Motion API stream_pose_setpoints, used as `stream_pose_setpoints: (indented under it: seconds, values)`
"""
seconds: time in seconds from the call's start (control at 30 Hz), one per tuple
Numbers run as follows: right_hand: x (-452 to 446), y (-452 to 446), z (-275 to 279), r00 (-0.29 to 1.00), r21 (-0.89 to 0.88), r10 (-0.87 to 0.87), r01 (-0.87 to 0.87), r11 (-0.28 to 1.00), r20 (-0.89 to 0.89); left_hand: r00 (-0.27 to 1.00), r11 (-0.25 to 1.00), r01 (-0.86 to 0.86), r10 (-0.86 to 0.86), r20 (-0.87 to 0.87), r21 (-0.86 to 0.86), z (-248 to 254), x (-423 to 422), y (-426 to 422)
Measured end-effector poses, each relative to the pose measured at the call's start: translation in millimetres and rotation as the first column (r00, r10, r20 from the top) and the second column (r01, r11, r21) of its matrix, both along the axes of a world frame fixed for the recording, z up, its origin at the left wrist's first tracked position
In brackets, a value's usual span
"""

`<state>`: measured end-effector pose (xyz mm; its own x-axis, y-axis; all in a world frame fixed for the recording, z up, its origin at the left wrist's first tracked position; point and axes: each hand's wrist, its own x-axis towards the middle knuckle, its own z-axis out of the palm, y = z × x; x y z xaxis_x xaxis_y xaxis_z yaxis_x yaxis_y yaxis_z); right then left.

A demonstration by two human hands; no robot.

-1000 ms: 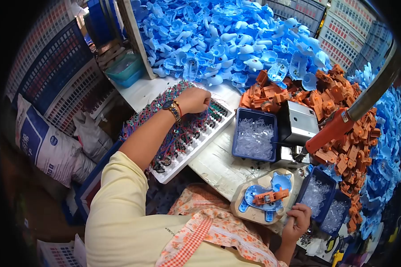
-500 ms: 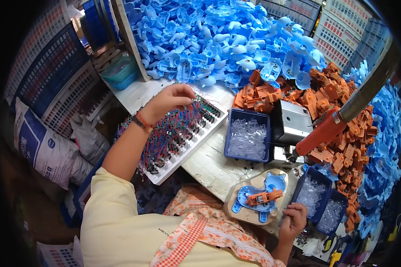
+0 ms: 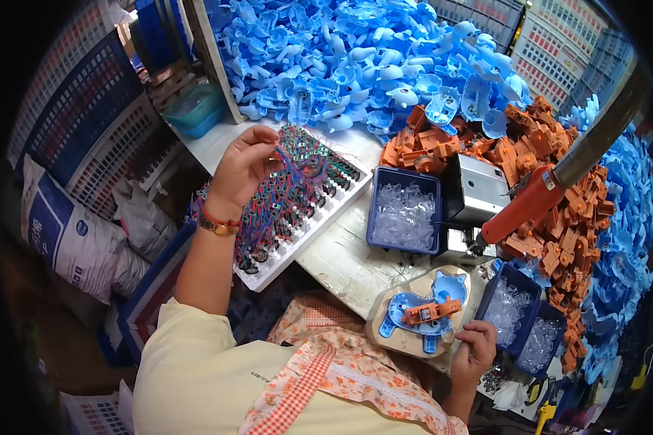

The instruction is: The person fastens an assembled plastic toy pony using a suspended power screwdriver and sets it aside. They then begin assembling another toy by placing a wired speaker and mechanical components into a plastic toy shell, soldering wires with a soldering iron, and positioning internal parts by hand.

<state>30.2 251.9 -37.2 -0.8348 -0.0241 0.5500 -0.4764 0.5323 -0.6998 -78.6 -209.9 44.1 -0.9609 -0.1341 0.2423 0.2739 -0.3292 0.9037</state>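
My left hand [image 3: 245, 168] pinches a bundle of thin red and blue wires [image 3: 289, 164] above a white tray [image 3: 297, 250]. Dense rows of wired electronic parts [image 3: 272, 217] fill that tray. My right hand [image 3: 476, 349] is beside the right edge of a wooden fixture [image 3: 379, 308], its fingers curled together; what they hold, if anything, is too small to make out. In the fixture lies a blue plastic animal-shaped shell half [image 3: 397, 310], open side up. An orange plastic block [image 3: 432, 312] sits inside the shell.
A red power screwdriver [image 3: 526, 206] hangs at right beside a metal box [image 3: 479, 188]. Blue bins [image 3: 371, 217] hold clear plastic pieces. Heaps of blue shells [image 3: 355, 65] and orange blocks [image 3: 551, 246] cover the back and right. A teal bowl [image 3: 199, 109] stands at back left.
My left hand has drawn back left across the tray, and wires now stretch from its fingertips. My right hand has barely moved, staying beside the fixture.
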Motion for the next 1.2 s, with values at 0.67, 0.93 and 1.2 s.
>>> stream_pose_setpoints:
  seconds: [0.67, 0.93, 1.2]
  values:
    - [8.6, -6.8, 3.0, 0.999, 0.047, 0.018, -0.019, 0.999, 0.032, 0.995, 0.852, -0.082, 0.095, -0.001, -0.517, -32.5, 21.5, -14.9]
    - [7.2, -4.5, 1.0, 1.0, 0.049, 0.01, -0.01, 0.999, 0.015, 0.986, 0.831, -0.163, 0.156, -0.059, -0.531, -36.3, 19.9, -17.8]
    - [6.7, -6.3, 3.2, 0.999, 0.061, 0.033, -0.032, 0.998, -0.002, 0.999, 0.995, -0.021, 0.024, 0.03, -0.097, -37.0, 23.9, -7.0]
